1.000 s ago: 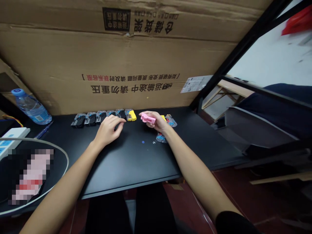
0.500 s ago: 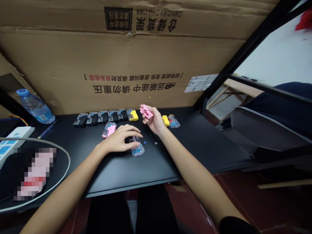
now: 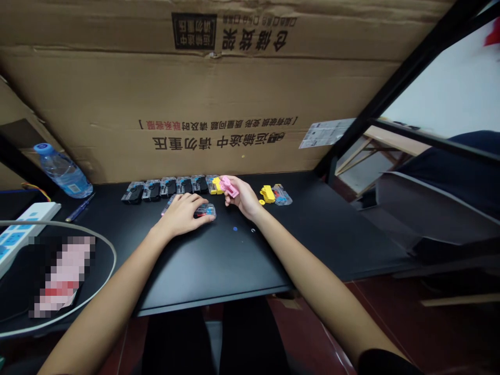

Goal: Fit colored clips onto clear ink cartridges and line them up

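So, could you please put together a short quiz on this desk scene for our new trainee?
1. What colour is the plastic piece held in the right hand?
2. True or false: the left hand rests on a clear plastic pack.
3. Which item stands beyond the left end of the row of dark packs in the head view?
A. a water bottle
B. a yellow plastic piece
C. a roll of tape

Key: 1. pink; 2. true; 3. A.
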`<state>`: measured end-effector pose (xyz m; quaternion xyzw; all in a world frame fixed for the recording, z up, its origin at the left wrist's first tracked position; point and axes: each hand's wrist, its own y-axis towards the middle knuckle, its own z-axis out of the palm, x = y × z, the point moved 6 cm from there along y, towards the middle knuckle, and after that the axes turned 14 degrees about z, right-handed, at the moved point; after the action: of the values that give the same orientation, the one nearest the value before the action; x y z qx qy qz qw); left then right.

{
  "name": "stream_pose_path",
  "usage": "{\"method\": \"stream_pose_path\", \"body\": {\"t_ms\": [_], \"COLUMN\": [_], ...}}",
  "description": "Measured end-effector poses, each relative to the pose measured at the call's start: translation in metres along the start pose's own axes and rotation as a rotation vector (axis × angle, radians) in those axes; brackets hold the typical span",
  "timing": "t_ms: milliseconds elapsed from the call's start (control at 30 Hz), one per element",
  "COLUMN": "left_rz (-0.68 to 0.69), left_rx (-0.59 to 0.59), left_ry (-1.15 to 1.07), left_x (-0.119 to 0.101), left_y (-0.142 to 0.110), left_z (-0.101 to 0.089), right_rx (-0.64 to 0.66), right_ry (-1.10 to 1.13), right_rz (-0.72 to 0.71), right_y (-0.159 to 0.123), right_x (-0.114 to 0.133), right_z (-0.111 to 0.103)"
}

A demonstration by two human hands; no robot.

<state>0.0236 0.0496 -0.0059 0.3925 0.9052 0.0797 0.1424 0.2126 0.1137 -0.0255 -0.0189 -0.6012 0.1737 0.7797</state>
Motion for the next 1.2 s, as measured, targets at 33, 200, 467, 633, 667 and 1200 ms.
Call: {"method": "stream_pose_path", "body": {"t_ms": [33, 200, 467, 633, 667, 1200], "left_rz": [0.007, -0.043, -0.202, -0.208, -0.199, -0.383], "left_rx": [0.029, 0.068, 0.040, -0.112, -0.168, -0.594], "left_ry": [-0.002, 0.019, 0.060, -0.031, -0.084, -0.941], "left_x": [0.000, 0.006, 0.031, 0.031, 0.029, 0.036], "left_y": [0.000, 0.000, -0.009, -0.008, -0.007, -0.003], "left_z": [0.001, 0.004, -0.004, -0.012, -0.013, -0.004], "right_rx": [0.005, 0.077, 0.156, 0.185, 0.173, 0.149], "right_ry": [-0.007, -0.042, -0.011, 0.163, 0.196, 0.033], "right_rz": [-0.004, -0.010, 0.025, 0.122, 0.138, -0.003], "right_y": [-0.001, -0.006, -0.009, -0.005, -0.004, -0.014], "right_x": [0.000, -0.001, -0.004, -0.006, -0.005, 0.000], "right_z": [0.002, 0.010, 0.015, 0.013, 0.011, 0.019]}}
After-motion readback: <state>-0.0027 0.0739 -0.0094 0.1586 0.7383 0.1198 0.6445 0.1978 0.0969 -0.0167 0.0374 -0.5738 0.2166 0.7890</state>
